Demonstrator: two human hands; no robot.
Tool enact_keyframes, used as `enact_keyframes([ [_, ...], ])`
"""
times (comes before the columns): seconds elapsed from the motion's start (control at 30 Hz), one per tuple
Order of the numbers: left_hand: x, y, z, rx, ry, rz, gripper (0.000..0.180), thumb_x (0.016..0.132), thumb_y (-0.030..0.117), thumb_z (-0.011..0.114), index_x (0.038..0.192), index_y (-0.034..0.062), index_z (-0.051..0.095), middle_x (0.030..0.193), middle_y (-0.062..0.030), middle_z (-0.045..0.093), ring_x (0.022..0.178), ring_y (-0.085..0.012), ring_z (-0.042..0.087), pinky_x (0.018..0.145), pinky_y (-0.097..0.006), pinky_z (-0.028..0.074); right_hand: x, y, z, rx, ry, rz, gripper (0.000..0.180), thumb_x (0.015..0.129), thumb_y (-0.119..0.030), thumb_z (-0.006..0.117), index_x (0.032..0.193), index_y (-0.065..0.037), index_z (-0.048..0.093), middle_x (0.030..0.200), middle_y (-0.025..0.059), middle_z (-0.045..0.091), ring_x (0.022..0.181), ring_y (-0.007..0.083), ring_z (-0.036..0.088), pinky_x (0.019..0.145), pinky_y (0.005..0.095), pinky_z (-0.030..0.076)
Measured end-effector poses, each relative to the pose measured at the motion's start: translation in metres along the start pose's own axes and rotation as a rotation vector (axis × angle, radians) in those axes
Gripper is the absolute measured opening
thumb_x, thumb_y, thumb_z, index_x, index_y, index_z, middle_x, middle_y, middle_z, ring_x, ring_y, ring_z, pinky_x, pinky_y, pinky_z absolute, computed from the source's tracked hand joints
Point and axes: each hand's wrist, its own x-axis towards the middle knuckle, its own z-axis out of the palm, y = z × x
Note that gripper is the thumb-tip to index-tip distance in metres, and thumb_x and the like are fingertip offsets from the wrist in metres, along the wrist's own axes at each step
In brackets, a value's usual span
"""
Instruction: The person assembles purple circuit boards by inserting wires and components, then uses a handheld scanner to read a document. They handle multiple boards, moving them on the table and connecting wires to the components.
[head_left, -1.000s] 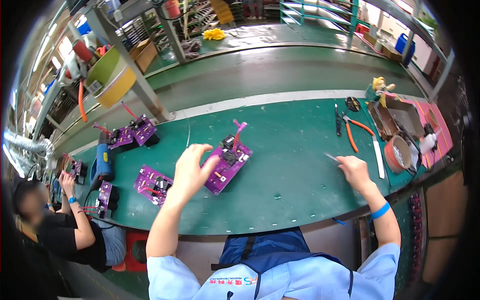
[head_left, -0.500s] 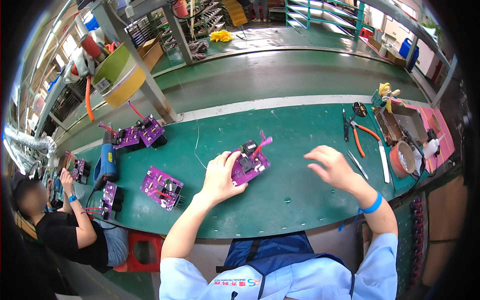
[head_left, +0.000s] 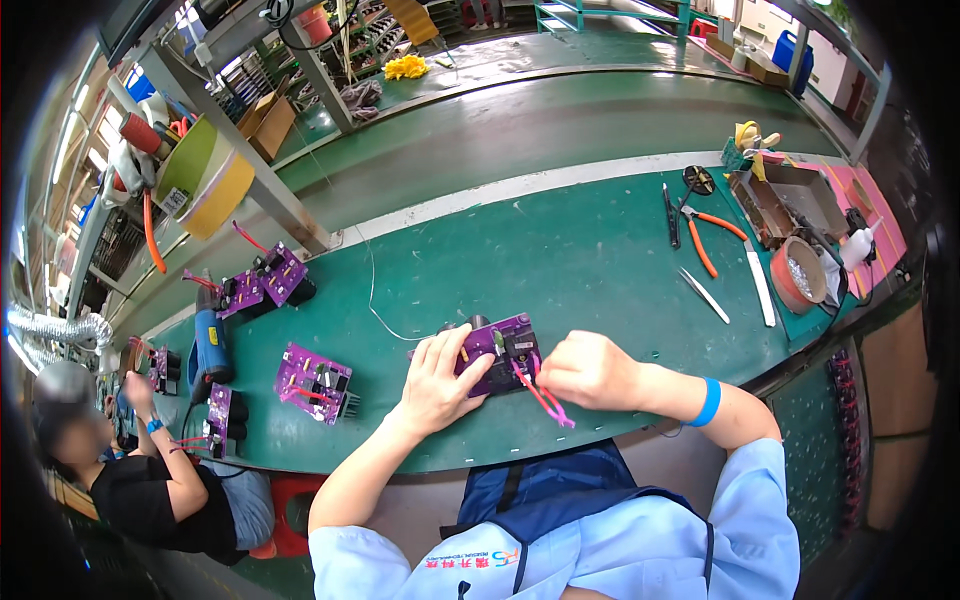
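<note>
My left hand [head_left: 442,372] is wrapped around a purple circuit board [head_left: 522,334] with black components, held tilted just above or on the green bench. Red and pink wires [head_left: 546,398] come off the board and hang toward the front edge. Closed at the board's right side, my right hand [head_left: 592,370] has its fingertips pinched at the wires; the exact contact is partly hidden. A blue band [head_left: 708,402] circles my right wrist. Another purple board [head_left: 312,382] with a finned black part lies on the bench left of my left hand.
More purple boards [head_left: 262,284] sit at the left by a blue power tool [head_left: 212,345]. Orange-handled pliers [head_left: 706,250], tweezers [head_left: 704,295], a white-bladed tool [head_left: 760,285] and a round container [head_left: 797,275] lie right. A co-worker [head_left: 150,480] sits at left.
My right hand has come left and down from open air to the board's wires, and its fingers have closed. The board has turned, so its wires now point toward me.
</note>
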Motion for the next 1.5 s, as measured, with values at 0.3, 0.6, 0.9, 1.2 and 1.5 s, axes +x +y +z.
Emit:
enact_keyframes([
  [0.3,-0.008,0.002,0.004,0.046,0.02,0.048,0.06,0.043,0.023,0.073,0.099,0.0131,0.053,0.114,-0.0171,0.043,0.101,-0.0316,0.045,0.082,-0.043,0.036,-0.01,-0.012,0.004,-0.081,0.011,-0.108,0.011,0.062,-0.011,0.055,0.072,-0.007,0.052,0.069,0.0019,0.05,0.061,0.0145,0.051,0.051,0.0262,0.038],
  [0.6,0.037,-0.035,0.002,-0.303,-0.317,-0.088,0.065,0.052,0.024,0.069,0.109,0.0048,0.046,0.118,-0.019,0.041,0.11,-0.0315,0.04,0.091,-0.042,0.032,0.023,0.034,-0.009,0.64,0.042,0.71,0.009,0.076,-0.004,0.057,0.085,0.0,0.056,0.078,0.0087,0.06,0.072,0.0167,0.058,0.063,0.0289,0.046],
  [0.9,0.041,-0.01,0.01,-0.247,-0.2,-0.174,0.07,0.051,0.031,0.076,0.11,0.0073,0.047,0.117,-0.0194,0.04,0.109,-0.0353,0.038,0.091,-0.045,0.031,0.03,0.045,-0.002,0.598,-0.049,0.531,0.012,0.075,-0.007,0.058,0.086,-0.002,0.06,0.08,0.0112,0.06,0.074,0.022,0.058,0.068,0.0303,0.045],
  [1.2,0.055,-0.008,-0.003,-0.135,-0.209,-0.073,0.071,0.047,0.028,0.078,0.107,0.0058,0.046,0.115,-0.0169,0.042,0.105,-0.0319,0.042,0.089,-0.047,0.031,0.01,0.045,-0.022,0.516,-0.011,0.597,0.019,0.075,-0.015,0.057,0.089,-0.004,0.058,0.086,0.0131,0.057,0.076,0.025,0.057,0.067,0.0333,0.045],
  [1.5,0.049,-0.01,0.008,-0.207,-0.204,-0.223,0.08,0.044,0.028,0.076,0.112,0.0018,0.043,0.11,-0.0153,0.048,0.103,-0.0308,0.045,0.088,-0.04,0.033,-0.133,0.074,-0.109,-0.592,-0.215,1.142,0.016,0.072,-0.018,0.061,0.076,-0.003,0.056,0.078,0.0111,0.054,0.08,0.0286,0.053,0.071,0.0381,0.043],
])
